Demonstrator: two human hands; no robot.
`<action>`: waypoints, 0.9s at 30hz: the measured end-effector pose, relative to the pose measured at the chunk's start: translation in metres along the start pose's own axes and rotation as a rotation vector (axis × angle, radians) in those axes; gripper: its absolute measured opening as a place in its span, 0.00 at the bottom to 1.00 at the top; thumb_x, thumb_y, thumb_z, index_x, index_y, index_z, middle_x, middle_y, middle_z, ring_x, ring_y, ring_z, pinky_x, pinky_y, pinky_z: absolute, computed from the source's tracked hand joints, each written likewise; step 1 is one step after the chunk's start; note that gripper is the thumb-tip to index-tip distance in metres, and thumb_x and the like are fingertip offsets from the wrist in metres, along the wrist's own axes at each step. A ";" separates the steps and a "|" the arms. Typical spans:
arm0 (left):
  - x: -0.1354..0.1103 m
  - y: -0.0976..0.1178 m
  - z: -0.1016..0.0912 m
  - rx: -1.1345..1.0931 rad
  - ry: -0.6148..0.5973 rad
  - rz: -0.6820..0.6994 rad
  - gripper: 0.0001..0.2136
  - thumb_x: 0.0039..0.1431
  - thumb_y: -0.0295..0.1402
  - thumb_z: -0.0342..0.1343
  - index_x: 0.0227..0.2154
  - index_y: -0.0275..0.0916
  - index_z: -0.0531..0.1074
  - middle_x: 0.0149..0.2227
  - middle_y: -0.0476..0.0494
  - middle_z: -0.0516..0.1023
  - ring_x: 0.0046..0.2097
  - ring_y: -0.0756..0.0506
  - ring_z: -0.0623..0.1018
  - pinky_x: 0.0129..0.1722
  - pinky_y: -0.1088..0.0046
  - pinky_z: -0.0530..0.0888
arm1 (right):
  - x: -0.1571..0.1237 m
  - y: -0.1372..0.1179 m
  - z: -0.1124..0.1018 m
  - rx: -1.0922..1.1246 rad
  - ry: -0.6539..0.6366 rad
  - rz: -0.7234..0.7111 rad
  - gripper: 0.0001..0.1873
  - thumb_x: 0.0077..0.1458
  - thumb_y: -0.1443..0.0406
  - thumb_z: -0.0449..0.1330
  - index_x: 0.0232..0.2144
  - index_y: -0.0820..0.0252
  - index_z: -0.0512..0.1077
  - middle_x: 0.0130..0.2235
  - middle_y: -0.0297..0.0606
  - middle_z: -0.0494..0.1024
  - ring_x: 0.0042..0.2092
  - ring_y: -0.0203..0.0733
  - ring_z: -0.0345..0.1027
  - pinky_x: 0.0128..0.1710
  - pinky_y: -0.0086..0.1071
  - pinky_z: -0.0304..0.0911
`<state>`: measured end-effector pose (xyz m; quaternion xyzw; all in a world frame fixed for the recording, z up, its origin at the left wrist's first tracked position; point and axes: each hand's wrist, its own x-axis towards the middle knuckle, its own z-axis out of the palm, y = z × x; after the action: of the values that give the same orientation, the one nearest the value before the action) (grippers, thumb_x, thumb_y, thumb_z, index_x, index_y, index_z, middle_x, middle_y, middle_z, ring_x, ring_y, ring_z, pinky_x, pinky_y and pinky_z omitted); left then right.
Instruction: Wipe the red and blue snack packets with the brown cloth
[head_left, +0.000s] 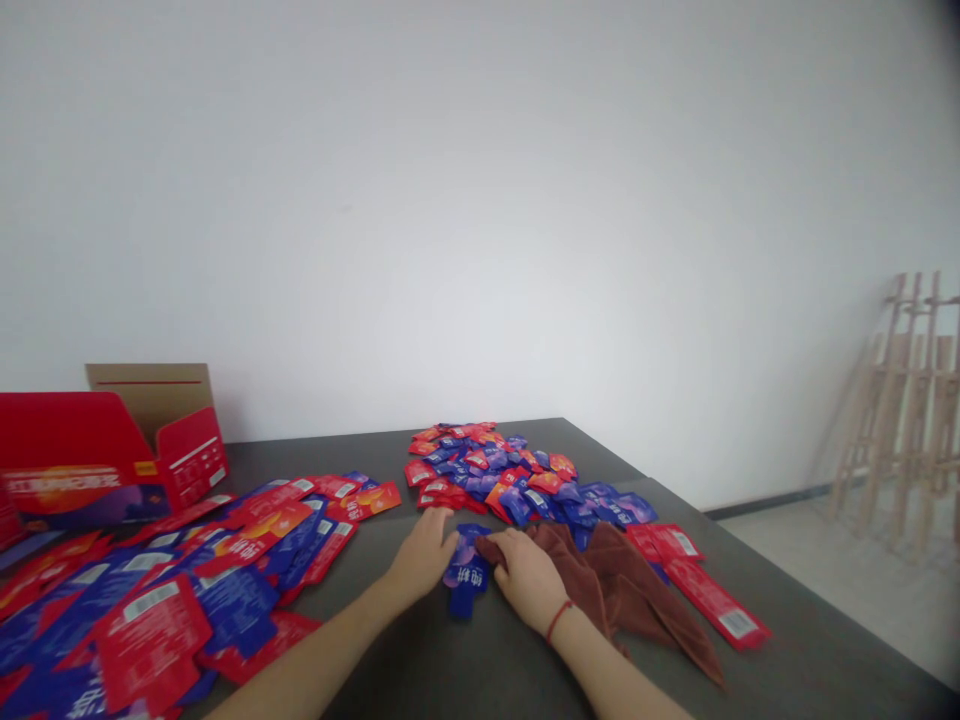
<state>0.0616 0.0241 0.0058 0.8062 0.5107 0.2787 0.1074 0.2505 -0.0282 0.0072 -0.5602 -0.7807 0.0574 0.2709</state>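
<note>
On the dark table a blue spouted pouch (466, 574) lies flat between my two hands. My left hand (424, 553) rests at the pouch's left side, thumb apart from the fingers and close to its edge; whether it touches is hard to tell. With bent fingers my right hand (529, 580) grips a bunched corner of a brown cloth (637, 590) at the pouch's right edge. The rest of the cloth spreads in folds to the right, under and behind my right wrist, which wears a red cord.
A heap of red and blue pouches (495, 475) lies ahead on the table (360, 600). Another large pile of pouches (217, 570) covers the left side, before an open red carton (187, 455). Red packets (712, 595) lie near the right edge. Wooden easels (900, 410) lean by the wall.
</note>
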 end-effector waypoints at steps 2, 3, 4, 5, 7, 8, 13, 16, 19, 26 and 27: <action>-0.026 0.014 -0.001 0.045 -0.042 0.023 0.25 0.54 0.38 0.55 0.54 0.34 0.65 0.55 0.35 0.68 0.56 0.36 0.66 0.56 0.59 0.62 | 0.002 0.002 0.004 0.012 0.064 0.039 0.22 0.50 0.74 0.51 0.46 0.61 0.72 0.44 0.42 0.75 0.49 0.44 0.66 0.52 0.33 0.57; -0.037 0.021 -0.001 0.118 -0.091 0.026 0.29 0.53 0.41 0.57 0.56 0.33 0.63 0.56 0.33 0.67 0.57 0.35 0.65 0.57 0.57 0.61 | 0.003 0.002 0.005 0.015 0.088 0.052 0.22 0.50 0.74 0.51 0.48 0.63 0.71 0.46 0.43 0.75 0.50 0.44 0.65 0.53 0.33 0.56; -0.045 0.027 -0.001 0.172 -0.137 0.023 0.30 0.53 0.41 0.57 0.58 0.33 0.61 0.58 0.33 0.66 0.58 0.34 0.64 0.57 0.56 0.60 | 0.004 0.003 0.006 0.017 0.108 0.060 0.22 0.51 0.74 0.50 0.49 0.64 0.70 0.47 0.45 0.74 0.51 0.45 0.65 0.54 0.34 0.56; -0.050 0.030 -0.001 0.211 -0.177 0.034 0.30 0.54 0.40 0.56 0.58 0.34 0.61 0.59 0.33 0.65 0.59 0.34 0.63 0.58 0.55 0.59 | 0.005 0.003 0.007 0.016 0.126 0.062 0.23 0.51 0.74 0.50 0.50 0.65 0.69 0.48 0.46 0.73 0.52 0.45 0.64 0.54 0.35 0.56; -0.049 0.031 -0.002 0.241 -0.250 0.091 0.27 0.58 0.37 0.54 0.59 0.36 0.60 0.61 0.35 0.63 0.61 0.37 0.62 0.60 0.57 0.57 | 0.005 0.003 0.007 0.009 0.163 0.040 0.23 0.52 0.74 0.50 0.51 0.66 0.67 0.49 0.46 0.73 0.52 0.46 0.63 0.55 0.35 0.56; -0.045 0.028 -0.004 0.240 -0.272 0.129 0.25 0.59 0.34 0.52 0.59 0.38 0.61 0.61 0.37 0.62 0.62 0.38 0.61 0.60 0.59 0.57 | 0.005 0.003 0.008 0.003 0.181 0.020 0.22 0.52 0.74 0.50 0.50 0.65 0.67 0.49 0.45 0.73 0.52 0.46 0.63 0.55 0.35 0.56; -0.029 -0.001 -0.017 0.290 -0.203 0.141 0.24 0.57 0.21 0.46 0.56 0.42 0.65 0.59 0.40 0.65 0.59 0.41 0.64 0.57 0.62 0.61 | 0.004 0.002 0.008 -0.020 0.205 -0.038 0.19 0.52 0.75 0.50 0.45 0.60 0.70 0.45 0.41 0.74 0.49 0.45 0.65 0.52 0.36 0.59; -0.032 -0.009 -0.023 0.307 -0.155 0.130 0.19 0.58 0.23 0.46 0.51 0.40 0.69 0.51 0.41 0.71 0.53 0.41 0.70 0.51 0.64 0.66 | 0.004 0.003 0.007 -0.019 0.211 -0.026 0.20 0.51 0.76 0.50 0.45 0.59 0.70 0.45 0.41 0.74 0.49 0.45 0.65 0.52 0.35 0.59; -0.036 -0.008 -0.025 0.346 -0.163 0.163 0.13 0.59 0.24 0.46 0.43 0.38 0.72 0.45 0.41 0.74 0.48 0.41 0.73 0.47 0.64 0.69 | 0.006 0.002 0.004 -0.027 0.216 -0.016 0.22 0.52 0.75 0.49 0.48 0.60 0.69 0.47 0.41 0.73 0.50 0.44 0.63 0.53 0.34 0.57; -0.033 -0.014 -0.019 0.249 -0.127 0.287 0.15 0.57 0.22 0.48 0.45 0.38 0.72 0.49 0.41 0.75 0.50 0.43 0.72 0.52 0.66 0.65 | 0.020 -0.001 0.003 -0.199 0.001 0.016 0.27 0.49 0.75 0.51 0.52 0.63 0.68 0.49 0.43 0.74 0.51 0.47 0.62 0.52 0.36 0.57; -0.033 -0.015 -0.019 0.237 -0.129 0.292 0.15 0.57 0.23 0.48 0.44 0.38 0.72 0.47 0.42 0.76 0.49 0.43 0.73 0.50 0.66 0.66 | 0.021 -0.002 0.003 -0.203 -0.021 0.014 0.25 0.49 0.74 0.52 0.50 0.63 0.70 0.46 0.43 0.76 0.49 0.47 0.63 0.50 0.36 0.58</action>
<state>0.0292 -0.0003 0.0036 0.8949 0.4096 0.1771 0.0026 0.2428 -0.0095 0.0128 -0.5896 -0.7814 -0.0146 0.2042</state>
